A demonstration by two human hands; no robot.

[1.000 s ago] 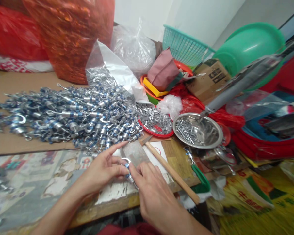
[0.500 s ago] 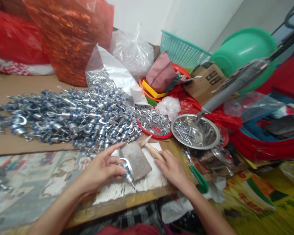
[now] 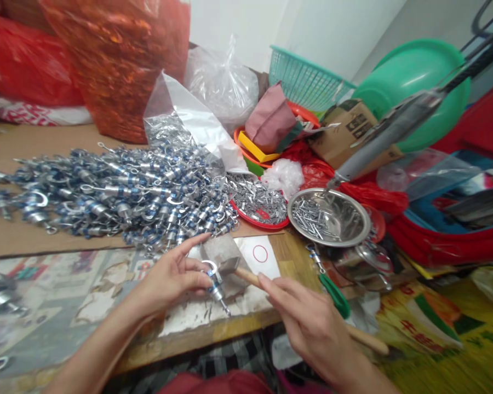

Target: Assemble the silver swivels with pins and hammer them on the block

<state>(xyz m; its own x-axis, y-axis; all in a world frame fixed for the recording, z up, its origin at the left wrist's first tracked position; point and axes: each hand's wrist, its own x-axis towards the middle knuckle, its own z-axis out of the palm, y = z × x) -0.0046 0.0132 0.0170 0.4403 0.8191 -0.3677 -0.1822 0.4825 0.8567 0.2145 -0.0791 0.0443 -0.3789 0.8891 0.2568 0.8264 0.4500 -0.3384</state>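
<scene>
Head view: the left hand (image 3: 176,276) pinches a shiny metal-and-blue hooked fitting (image 3: 216,289) over the flat grey metal block (image 3: 225,257), while the right hand (image 3: 308,312) grips the smooth wooden handle of a hammer (image 3: 248,276), its dark head beside the hook.

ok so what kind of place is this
Probably a small home workshop for assembling metal hardware: a big heap of matching metal pieces, a steel bowl of loose pins, and a hammer in use over a metal block.

Even indoor light, faint shadows, 1 glare streak on the green basin (image 3: 414,82), edges blurred and stretched.
</scene>
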